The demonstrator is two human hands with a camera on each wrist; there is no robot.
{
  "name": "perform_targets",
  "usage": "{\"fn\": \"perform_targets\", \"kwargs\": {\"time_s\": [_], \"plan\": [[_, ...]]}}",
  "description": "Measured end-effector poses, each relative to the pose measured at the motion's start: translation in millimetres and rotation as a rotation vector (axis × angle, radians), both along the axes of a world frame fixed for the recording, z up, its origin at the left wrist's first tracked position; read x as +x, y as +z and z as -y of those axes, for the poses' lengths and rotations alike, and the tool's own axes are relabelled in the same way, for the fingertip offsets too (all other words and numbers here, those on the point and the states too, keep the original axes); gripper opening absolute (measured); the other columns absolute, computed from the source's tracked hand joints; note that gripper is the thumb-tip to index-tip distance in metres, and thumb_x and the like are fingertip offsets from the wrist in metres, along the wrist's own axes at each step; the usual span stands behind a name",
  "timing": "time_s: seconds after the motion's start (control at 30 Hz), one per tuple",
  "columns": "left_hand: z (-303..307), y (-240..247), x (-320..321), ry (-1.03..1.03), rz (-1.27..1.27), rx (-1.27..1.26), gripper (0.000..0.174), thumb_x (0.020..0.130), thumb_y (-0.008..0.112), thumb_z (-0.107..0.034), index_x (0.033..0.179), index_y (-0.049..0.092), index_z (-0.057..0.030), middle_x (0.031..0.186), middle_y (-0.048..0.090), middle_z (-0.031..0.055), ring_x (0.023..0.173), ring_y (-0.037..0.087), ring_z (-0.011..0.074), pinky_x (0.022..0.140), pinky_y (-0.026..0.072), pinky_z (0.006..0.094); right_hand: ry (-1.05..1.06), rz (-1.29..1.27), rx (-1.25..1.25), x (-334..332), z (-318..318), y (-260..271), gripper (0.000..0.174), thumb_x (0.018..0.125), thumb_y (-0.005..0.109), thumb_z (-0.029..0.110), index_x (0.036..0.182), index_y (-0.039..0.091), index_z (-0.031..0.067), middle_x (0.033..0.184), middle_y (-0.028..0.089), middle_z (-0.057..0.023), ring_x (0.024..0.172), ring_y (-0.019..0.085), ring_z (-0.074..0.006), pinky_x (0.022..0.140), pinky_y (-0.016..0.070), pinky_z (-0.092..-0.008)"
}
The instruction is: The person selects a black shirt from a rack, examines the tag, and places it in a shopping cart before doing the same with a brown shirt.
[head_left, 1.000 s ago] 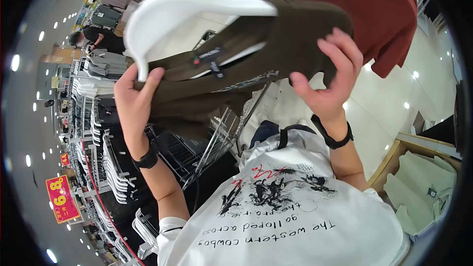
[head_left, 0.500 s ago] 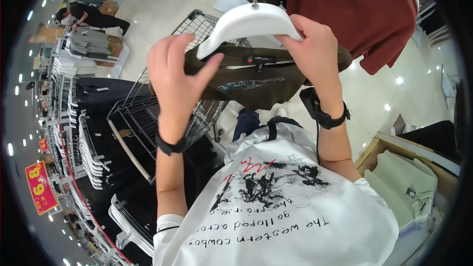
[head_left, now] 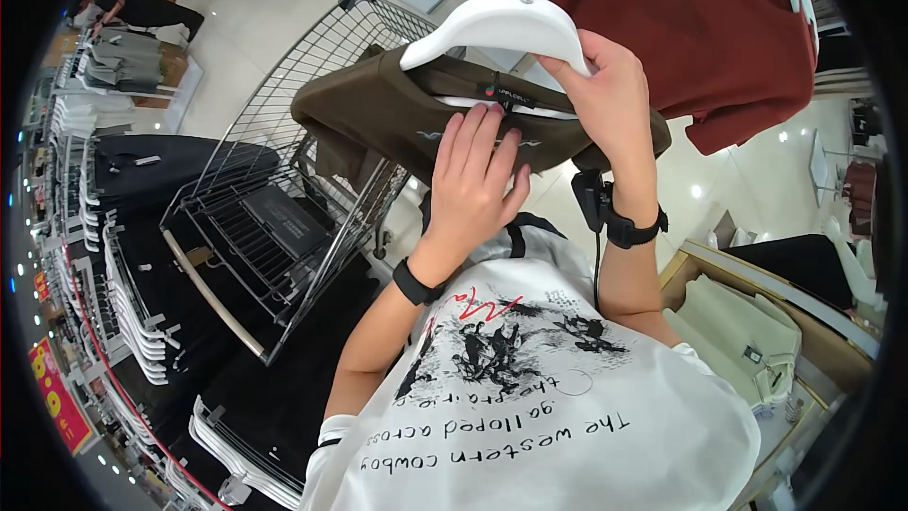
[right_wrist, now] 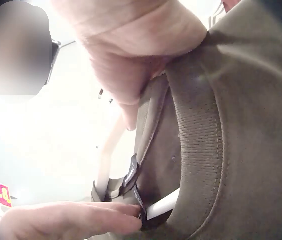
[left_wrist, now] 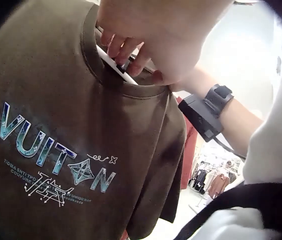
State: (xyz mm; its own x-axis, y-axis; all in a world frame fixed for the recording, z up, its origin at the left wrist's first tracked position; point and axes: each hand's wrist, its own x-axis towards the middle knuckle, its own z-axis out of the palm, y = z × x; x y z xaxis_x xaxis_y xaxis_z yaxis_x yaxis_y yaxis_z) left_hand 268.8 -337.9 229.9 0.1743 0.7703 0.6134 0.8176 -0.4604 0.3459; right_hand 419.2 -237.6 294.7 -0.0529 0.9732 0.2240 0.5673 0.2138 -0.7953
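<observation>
A dark brown T-shirt [head_left: 355, 109] hangs from a white hanger [head_left: 506, 21] with a metal hook, held up in front of my body. My right hand [head_left: 610, 99] grips the hanger's right end at the collar, thumb on the near side. My left hand [head_left: 473, 185] lies at the neckline, its straight fingers touching the black neck label [right_wrist: 131, 172]. Through the neck opening shows the hanger's white lower bar [right_wrist: 163, 204]. Blue-green lettering [left_wrist: 43, 145] runs across the chest in the left wrist view.
Behind the T-shirt stands a wire shopping cart [head_left: 284, 132]. A rust-red top [head_left: 700, 38] hangs at the upper right. Racks with white hangers [head_left: 132, 312] line the left side. A wooden bin [head_left: 676, 270] with a folded pale green garment [head_left: 733, 331] is at the lower right.
My left hand has let go of the hanger's left end and moved right and down to the neckline. My right hand came from the shoulder to the hanger. The T-shirt turned more upright.
</observation>
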Motion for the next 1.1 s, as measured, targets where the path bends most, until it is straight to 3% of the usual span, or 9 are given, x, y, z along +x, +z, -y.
{"fn": "perform_targets", "kwargs": {"time_s": [0.1,0.23,0.57,0.67,0.77,0.87,1.0,1.03,1.1], "plan": [[-14,-19,-30,-0.083,0.052,0.017,0.04,0.072,0.069,-0.013,0.11,0.065,-0.0023,0.118,0.06,0.0152,0.116,0.056,0.0344,0.102,0.0395,0.0502,0.009,-0.003,-0.064,-18,-6,-1,0.031,0.08,0.074,0.034,0.09,0.071,0.004,0.066,0.063,-0.0092,0.059,0.059,-0.0216,0.059,0.0456,-0.0331],[-25,-22,-59,0.007,0.018,0.052,0.039,0.072,0.069,-0.015,0.11,0.066,-0.006,0.113,0.063,0.0105,0.113,0.058,0.03,0.096,0.0409,0.0469,0.011,-0.033,-0.139,-44,-17,-5,0.032,0.082,0.073,0.031,0.096,0.072,0.0028,0.067,0.063,-0.0086,0.059,0.057,-0.0169,0.06,0.0455,-0.0311],[-47,-58,-109,0.018,0.114,-0.091,0.05,0.075,0.064,-0.007,0.123,0.058,0.004,0.129,0.057,0.016,0.098,0.057,0.0308,0.083,0.0444,0.0392,0.009,-0.037,-0.215,-86,-38,-13,0.029,0.084,0.073,0.024,0.1,0.071,-0.0003,0.067,0.063,-0.0064,0.06,0.052,-0.0095,0.059,0.043,-0.0271],[-48,-62,-107,-0.071,0.157,-0.134,0.048,0.073,0.068,-0.007,0.12,0.06,0.0027,0.123,0.061,0.016,0.089,0.059,0.0304,0.081,0.0462,0.0392,0.021,-0.061,-0.202,-88,-42,-19,0.026,0.085,0.073,0.021,0.1,0.071,-0.0001,0.066,0.062,-0.0059,0.06,0.05,-0.0084,0.058,0.0422,-0.0262],[-44,-56,-99,-0.159,0.437,-0.232,0.047,0.071,0.072,-0.007,0.116,0.061,0.0013,0.11,0.065,0.0143,0.078,0.059,0.0292,0.075,0.0479,0.0386,0.025,-0.067,-0.191,-82,-39,-27,0.025,0.085,0.073,0.02,0.1,0.071,0.0006,0.065,0.061,-0.0048,0.059,0.049,-0.0077,0.057,0.0417,-0.0261],[-42,-38,-73,0.039,1.02,-0.373,0.04,0.07,0.076,-0.015,0.106,0.065,-0.0018,0.084,0.066,0.0073,0.069,0.057,0.0254,0.068,0.0467,0.0362,0.032,-0.073,-0.17,-77,-26,-35,0.026,0.082,0.074,0.021,0.101,0.071,0.0038,0.065,0.064,-0.0059,0.056,0.055,-0.0124,0.055,0.0437,-0.0298],[-47,-10,-74,0.174,0.096,0.09,0.032,0.071,0.075,-0.02,0.099,0.067,-0.0056,0.094,0.063,0.0079,0.085,0.058,0.024,0.081,0.0437,0.0383,0.056,0.039,-0.163,-64,-5,-38,0.024,0.079,0.074,0.025,0.093,0.071,0.0058,0.068,0.065,-0.0127,0.057,0.061,-0.0264,0.056,0.0468,-0.0348],[-50,-2,-67,0.169,0.029,0.118,0.027,0.074,0.073,-0.02,0.095,0.067,-0.0054,0.099,0.062,0.0088,0.093,0.058,0.0233,0.087,0.041,0.0396,0.066,0.037,-0.167,-60,0,-40,0.023,0.079,0.074,0.025,0.091,0.071,0.0057,0.067,0.064,-0.0131,0.057,0.061,-0.0273,0.056,0.0469,-0.0352],[-52,-7,-54,0.107,-0.047,0.008,0.022,0.076,0.071,-0.019,0.092,0.067,-0.0045,0.097,0.064,0.0089,0.091,0.059,0.0235,0.087,0.0411,0.0393,0.062,0.025,-0.205,-52,9,-41,0.024,0.079,0.074,0.028,0.086,0.069,0.0051,0.066,0.063,-0.0141,0.059,0.06,-0.0315,0.056,0.0469,-0.0377]]}}
